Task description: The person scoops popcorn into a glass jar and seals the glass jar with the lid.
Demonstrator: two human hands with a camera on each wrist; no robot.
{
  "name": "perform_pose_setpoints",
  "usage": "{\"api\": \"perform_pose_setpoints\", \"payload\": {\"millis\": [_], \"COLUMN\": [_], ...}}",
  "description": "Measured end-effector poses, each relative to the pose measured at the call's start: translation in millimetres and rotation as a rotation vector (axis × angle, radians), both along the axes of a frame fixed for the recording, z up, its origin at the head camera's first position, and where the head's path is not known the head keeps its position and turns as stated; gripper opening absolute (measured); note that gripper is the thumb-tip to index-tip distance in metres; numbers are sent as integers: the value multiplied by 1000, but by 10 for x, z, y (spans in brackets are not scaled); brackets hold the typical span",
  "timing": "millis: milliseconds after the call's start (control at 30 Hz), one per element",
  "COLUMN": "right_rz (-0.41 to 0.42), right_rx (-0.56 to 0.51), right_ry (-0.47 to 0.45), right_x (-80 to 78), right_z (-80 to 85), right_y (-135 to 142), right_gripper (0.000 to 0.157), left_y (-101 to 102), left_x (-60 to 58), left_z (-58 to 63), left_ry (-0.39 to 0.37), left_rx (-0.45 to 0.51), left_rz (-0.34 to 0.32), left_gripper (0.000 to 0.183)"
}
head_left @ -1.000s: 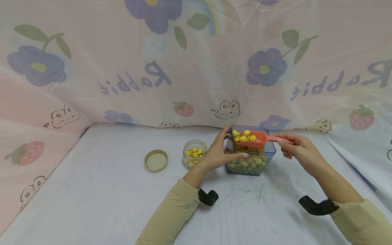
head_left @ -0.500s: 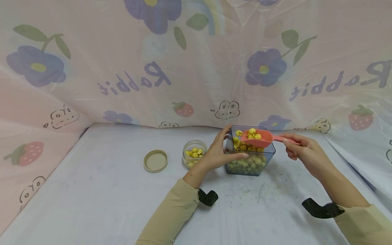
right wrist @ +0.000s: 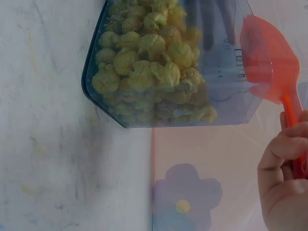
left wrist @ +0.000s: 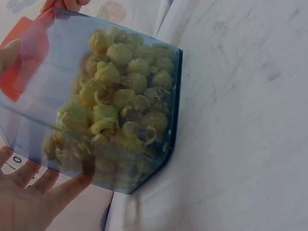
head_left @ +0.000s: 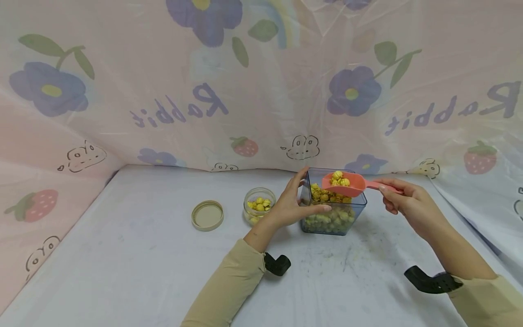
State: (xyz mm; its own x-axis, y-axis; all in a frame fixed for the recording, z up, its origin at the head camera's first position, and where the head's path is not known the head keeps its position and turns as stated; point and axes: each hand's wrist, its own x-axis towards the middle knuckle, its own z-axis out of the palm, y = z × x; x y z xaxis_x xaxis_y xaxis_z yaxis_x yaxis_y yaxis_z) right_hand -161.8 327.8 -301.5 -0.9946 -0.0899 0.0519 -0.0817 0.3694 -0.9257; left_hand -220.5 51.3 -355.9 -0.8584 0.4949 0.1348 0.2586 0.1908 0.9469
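Observation:
A transparent bluish square container (head_left: 354,222) stands on the white-covered table, partly filled with yellow popcorn (right wrist: 144,62). My left hand (head_left: 289,203) grips its left side, the thumb along the front wall and the fingers (left wrist: 72,190) spread against another side. In my right hand (head_left: 405,200) is the handle of a coral-red scoop (head_left: 354,186), pinched between thumb and fingers. The scoop's bowl hangs within the container's mouth, above the heap, with a few popcorn pieces (head_left: 340,180) in it. The right wrist view shows the bowl (right wrist: 274,62) at the rim.
Left of the container is a small round glass jar (head_left: 246,213), uncovered and holding some popcorn. Farther left a round beige lid (head_left: 207,215) lies on the table (head_left: 135,254). A patterned curtain (head_left: 261,109) rises along the table's back edge.
The scoop has shifted right and up a little, with fewer popcorn pieces in it than a second ago. My right hand has drawn slightly right; my left hand stays on the container.

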Motion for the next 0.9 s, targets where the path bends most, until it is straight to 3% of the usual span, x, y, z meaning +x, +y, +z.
{"api": "perform_pose_setpoints", "payload": {"millis": [433,900], "right_rz": [19,10], "right_rx": [-40,-64], "right_ry": [25,55], "right_x": [40,89], "right_z": [17,30], "right_y": [-64,-161], "right_gripper": [18,21], "left_y": [-11,-142], "left_x": [15,116], "left_z": [7,110], "left_ry": [53,150], "left_rx": [-33,-172], "left_rz": [20,109], "left_gripper": [101,97]}}
